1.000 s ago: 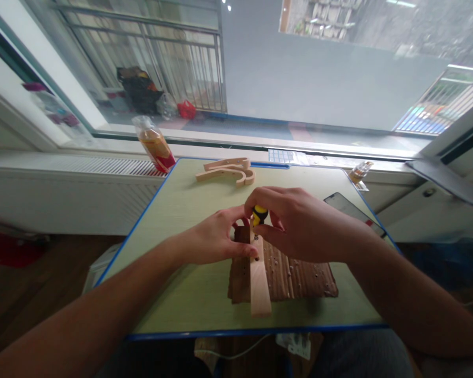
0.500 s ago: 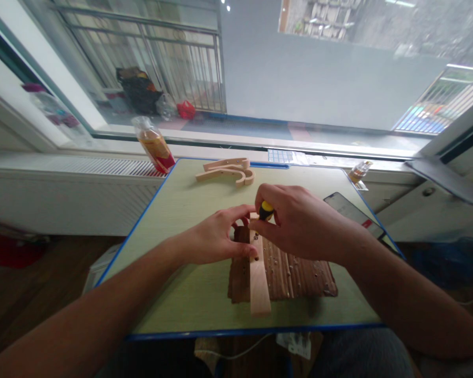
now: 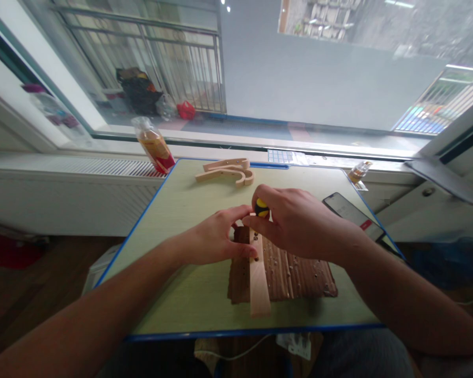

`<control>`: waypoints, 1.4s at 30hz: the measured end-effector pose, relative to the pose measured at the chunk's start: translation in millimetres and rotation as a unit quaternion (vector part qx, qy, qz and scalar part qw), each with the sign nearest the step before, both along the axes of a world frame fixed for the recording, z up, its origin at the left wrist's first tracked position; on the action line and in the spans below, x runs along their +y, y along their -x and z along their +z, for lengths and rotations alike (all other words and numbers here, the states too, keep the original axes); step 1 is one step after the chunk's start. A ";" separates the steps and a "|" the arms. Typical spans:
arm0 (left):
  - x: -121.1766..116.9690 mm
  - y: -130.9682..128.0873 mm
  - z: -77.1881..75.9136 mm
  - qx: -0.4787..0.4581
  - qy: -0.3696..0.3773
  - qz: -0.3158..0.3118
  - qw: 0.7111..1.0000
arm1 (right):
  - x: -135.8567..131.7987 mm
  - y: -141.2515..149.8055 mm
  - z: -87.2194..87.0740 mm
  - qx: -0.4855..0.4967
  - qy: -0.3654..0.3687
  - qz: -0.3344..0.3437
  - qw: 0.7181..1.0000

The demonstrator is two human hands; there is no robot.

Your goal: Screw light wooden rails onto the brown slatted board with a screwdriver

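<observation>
Flat, pale wooden bar across a ridged brown slab, near side of a blue-edged, pale green table.
The left hand holds the bar's far part, thumb beside a dark hole; the right hand wraps a yellow-and-black tool handle above it (the tip, from where I stand, is hidden). Curved, pale wooden hooks lie far left.
</observation>
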State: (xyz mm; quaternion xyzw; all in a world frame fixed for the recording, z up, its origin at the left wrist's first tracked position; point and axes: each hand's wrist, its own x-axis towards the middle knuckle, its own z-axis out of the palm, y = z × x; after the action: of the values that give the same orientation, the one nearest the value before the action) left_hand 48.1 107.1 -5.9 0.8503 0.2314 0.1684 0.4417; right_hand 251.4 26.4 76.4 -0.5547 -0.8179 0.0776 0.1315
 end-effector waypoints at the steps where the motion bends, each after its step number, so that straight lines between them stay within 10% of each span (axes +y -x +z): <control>1: 0.2 0.2 -0.5 0.002 -0.001 0.000 1.000 | -0.2 -1.3 1.6 0.002 0.008 0.007 1.000; 10: 1.9 1.0 -6.4 0.009 0.008 0.002 1.000 | 2.0 -9.5 4.1 0.091 0.023 0.115 0.989; 42: 1.2 0.0 -3.6 0.006 -0.003 -0.001 1.000 | -1.0 -3.3 -0.9 0.012 -0.002 0.025 1.000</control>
State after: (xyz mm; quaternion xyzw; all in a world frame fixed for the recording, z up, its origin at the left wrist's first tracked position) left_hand 48.1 108.3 -9.5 0.8526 0.2327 0.1640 0.4382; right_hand 254.7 25.4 75.5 -0.5328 -0.8301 0.0861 0.1403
